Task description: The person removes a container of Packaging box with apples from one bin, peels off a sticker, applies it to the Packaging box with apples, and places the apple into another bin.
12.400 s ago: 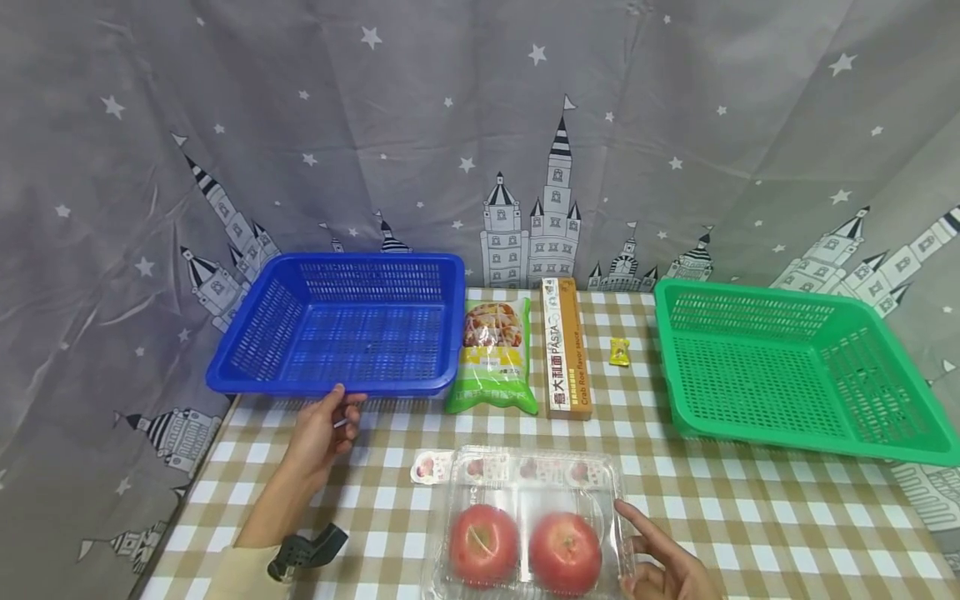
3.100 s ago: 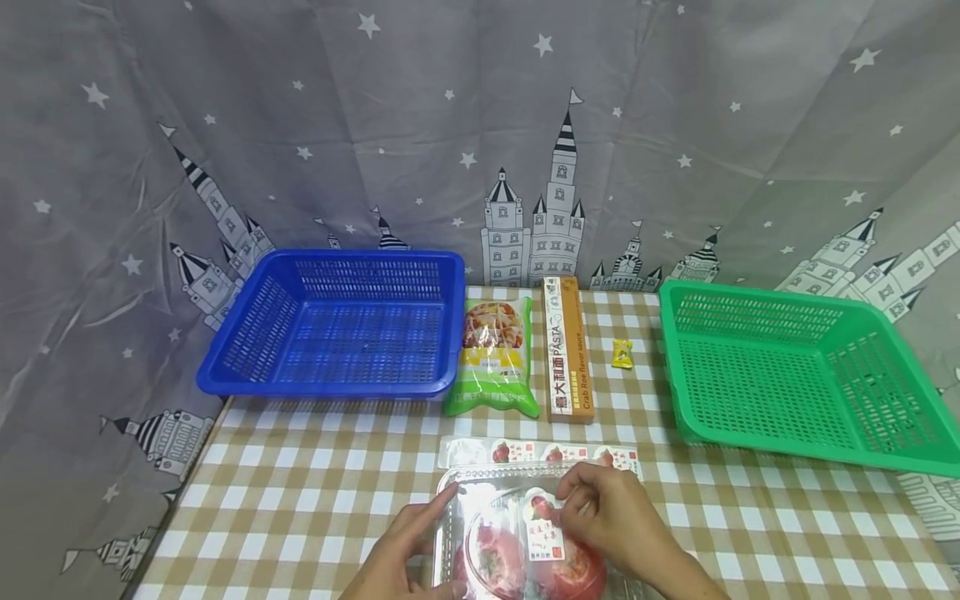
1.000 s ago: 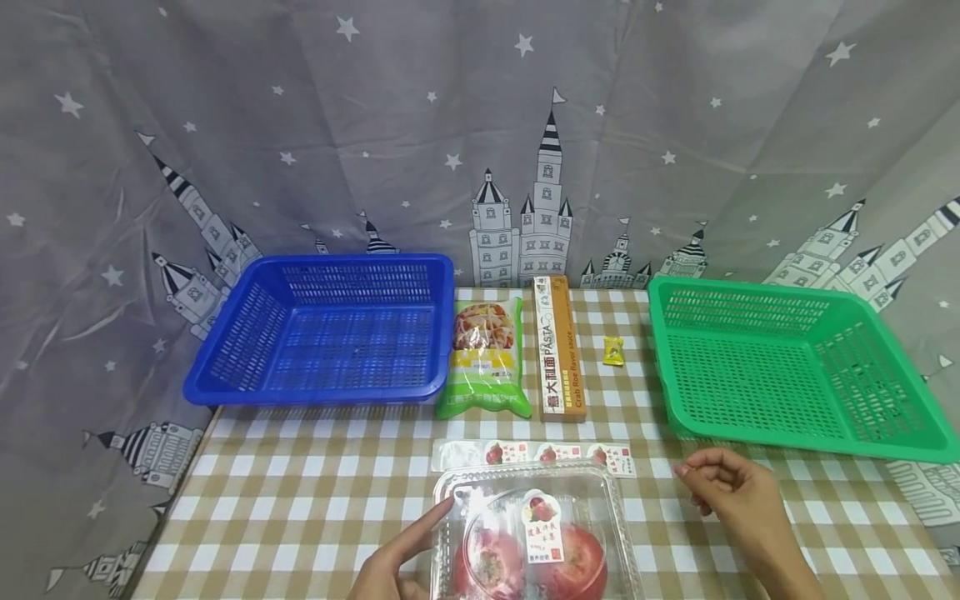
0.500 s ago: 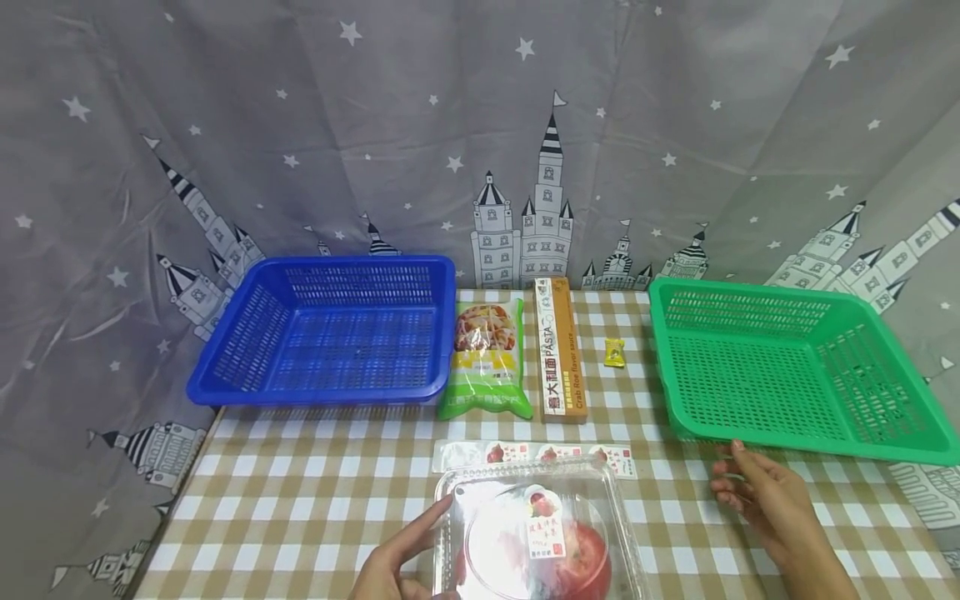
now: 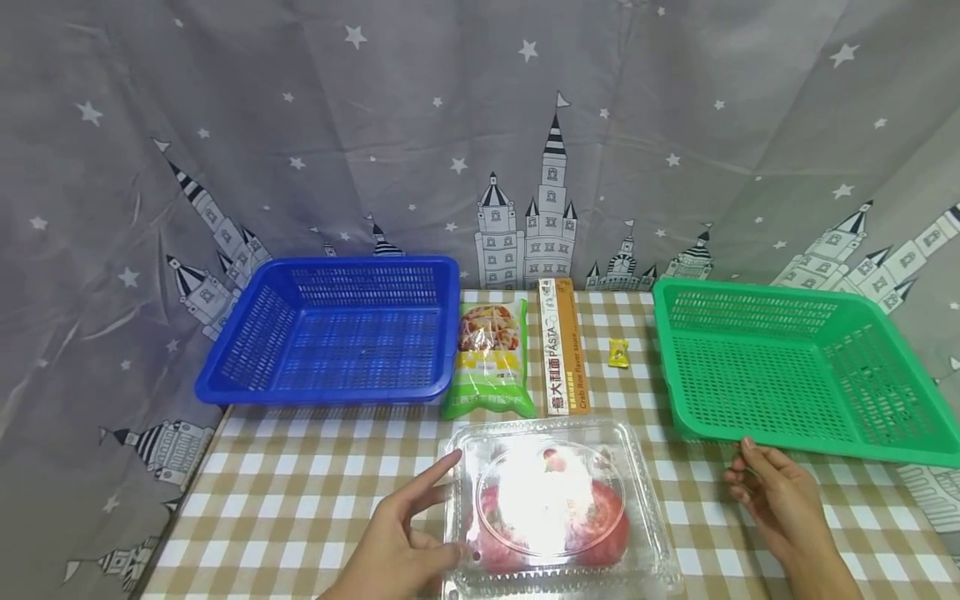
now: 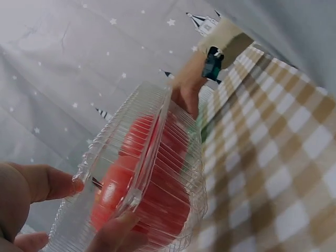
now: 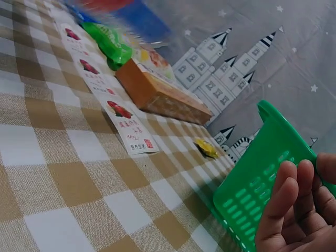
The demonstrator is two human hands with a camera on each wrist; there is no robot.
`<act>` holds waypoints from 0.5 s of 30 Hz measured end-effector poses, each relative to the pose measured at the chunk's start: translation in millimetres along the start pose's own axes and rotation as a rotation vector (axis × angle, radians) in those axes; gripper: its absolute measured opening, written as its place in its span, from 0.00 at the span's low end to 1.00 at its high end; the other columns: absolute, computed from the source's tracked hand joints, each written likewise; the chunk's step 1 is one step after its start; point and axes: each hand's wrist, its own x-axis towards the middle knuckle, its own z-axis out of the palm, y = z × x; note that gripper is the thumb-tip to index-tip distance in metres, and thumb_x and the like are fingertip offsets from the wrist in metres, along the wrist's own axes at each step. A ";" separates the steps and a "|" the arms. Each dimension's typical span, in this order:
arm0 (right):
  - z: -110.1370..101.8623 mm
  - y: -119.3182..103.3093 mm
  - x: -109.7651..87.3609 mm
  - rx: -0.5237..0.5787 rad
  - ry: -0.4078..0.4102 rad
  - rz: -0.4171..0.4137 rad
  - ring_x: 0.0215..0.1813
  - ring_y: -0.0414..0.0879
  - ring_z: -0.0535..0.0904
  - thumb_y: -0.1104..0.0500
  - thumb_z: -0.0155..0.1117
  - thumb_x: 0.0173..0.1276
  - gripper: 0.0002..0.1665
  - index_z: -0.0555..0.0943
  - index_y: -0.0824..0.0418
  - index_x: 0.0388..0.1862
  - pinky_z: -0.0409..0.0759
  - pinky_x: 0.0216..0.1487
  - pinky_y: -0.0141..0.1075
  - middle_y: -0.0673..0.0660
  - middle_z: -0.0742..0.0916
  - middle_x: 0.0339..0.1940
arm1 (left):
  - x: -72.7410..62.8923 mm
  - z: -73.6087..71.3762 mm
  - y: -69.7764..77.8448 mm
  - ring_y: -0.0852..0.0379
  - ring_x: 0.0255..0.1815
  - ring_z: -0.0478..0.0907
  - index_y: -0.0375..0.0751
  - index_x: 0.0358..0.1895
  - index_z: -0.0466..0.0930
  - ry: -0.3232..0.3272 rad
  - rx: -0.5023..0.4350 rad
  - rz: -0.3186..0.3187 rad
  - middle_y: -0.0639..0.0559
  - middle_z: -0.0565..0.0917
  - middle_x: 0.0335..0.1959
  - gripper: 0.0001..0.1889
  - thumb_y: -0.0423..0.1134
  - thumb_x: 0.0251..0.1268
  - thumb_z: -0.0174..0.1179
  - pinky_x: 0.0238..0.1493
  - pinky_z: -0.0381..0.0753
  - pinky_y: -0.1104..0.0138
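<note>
A clear plastic clamshell box [image 5: 652, 533] of red apples [image 5: 600, 521] is held by my left hand [image 5: 401, 529], thumb and fingers on its left edge. The box is raised off the table. A label with an apple picture [image 5: 553, 460] sits on the lid, mostly lost in glare. At the green basket's front rim [image 5: 810, 447], my right hand [image 5: 780, 500] pinches the edge, one digit over the rim and the other fingers curled against the outer wall. A strip of apple labels [image 7: 123, 118] lies on the table, behind the box in the head view.
The blue basket [image 5: 330, 392] stands at the back left. A green food bag [image 5: 487, 358], a pasta box [image 5: 564, 350] and a small yellow packet [image 5: 618, 352] lie between the baskets. Checkered cloth [image 5: 255, 492] covers the table; a grey castle-print curtain [image 5: 360, 125] hangs behind.
A label has gone onto the lid and my right hand has left it for the green basket's rim. My left hand has lifted the box and brought it farther forward.
</note>
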 end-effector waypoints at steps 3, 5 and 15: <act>-0.3 0.4 1.0 0.015 -0.002 -0.009 0.30 0.42 0.82 0.61 0.55 0.76 0.11 0.84 0.59 0.36 0.78 0.25 0.29 0.52 0.83 0.27 | 13.2 2.4 11.9 0.54 0.18 0.81 0.55 0.76 0.60 -0.012 0.014 0.039 0.26 0.63 0.67 0.48 0.19 0.47 0.62 0.19 0.81 0.65; -0.1 1.0 1.7 0.013 0.001 -0.013 0.29 0.42 0.82 0.61 0.55 0.76 0.11 0.84 0.60 0.36 0.77 0.25 0.29 0.52 0.83 0.27 | 23.5 4.2 18.0 0.50 0.20 0.82 0.56 0.76 0.60 -0.017 0.013 0.053 0.27 0.64 0.67 0.49 0.19 0.48 0.61 0.19 0.82 0.61; 0.7 -1.6 0.0 -0.033 0.009 -0.004 0.30 0.42 0.80 0.59 0.56 0.76 0.11 0.83 0.60 0.37 0.77 0.26 0.29 0.52 0.82 0.27 | 79.9 17.6 42.9 0.51 0.19 0.80 0.62 0.73 0.64 0.031 0.013 0.065 0.33 0.70 0.65 0.49 0.19 0.46 0.63 0.17 0.82 0.57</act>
